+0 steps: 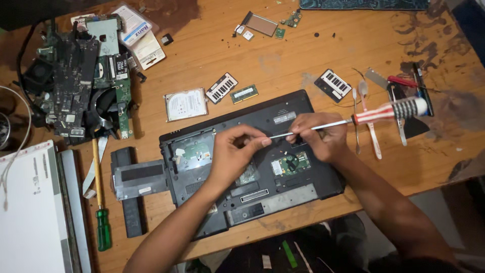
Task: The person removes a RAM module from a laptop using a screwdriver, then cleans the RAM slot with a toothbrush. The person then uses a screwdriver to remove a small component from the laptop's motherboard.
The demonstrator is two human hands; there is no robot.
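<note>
Red-and-white striped-handle screwdriver (353, 120) held level over the black upturned laptop base (252, 162) at table centre. Right hand (323, 136) closed round the steel shaft; left hand (235, 151) pinches its tip. Likely seating the tip; next needs aiming at a screw. Silver hard drive (185, 104) lies beside.

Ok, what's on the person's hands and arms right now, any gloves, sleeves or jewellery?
Both are bare: the left hand and right hand wear no gloves, rings or watch that I can see, and both forearms are uncovered up to the frame's bottom edge, with no sleeves in view.
</note>
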